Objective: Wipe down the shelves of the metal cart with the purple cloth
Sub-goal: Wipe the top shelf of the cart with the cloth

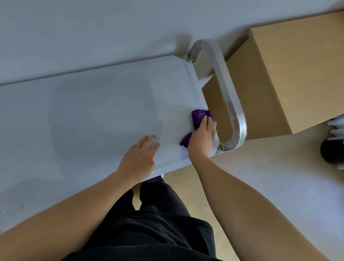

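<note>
- Pale grey wall [94, 7] fills the upper part of the frame, and light wood-look floor [276, 193] shows at the lower right.
- The metal cart [84, 111] runs from the left edge to the centre right. Its flat grey top shelf is seen from above.
- The cart's curved silver handle [231, 98] loops round the shelf's right end.
- The purple cloth [198, 115] lies bunched on the top shelf at its right end, just beside the handle. Part of it pokes out beyond the fingertips and part shows at the thumb side of the palm.
- The right hand [203, 137] sits palm down on the cloth. Its fingers are close together and bent lightly over the bunch, holding it against the shelf; the thumb is hidden.
- The left hand [140, 156] rests flat on the shelf near its front edge, left of the cloth and apart from it. Its fingers are straight and hold nothing.
- A light wooden cabinet [299, 64] stands in the upper right, just behind the handle.
- A black rounded object [333, 151] sits at the right edge among pale plastic items too blurred to identify.
- Black trousers [158, 223] fill the lower centre between the two forearms.
</note>
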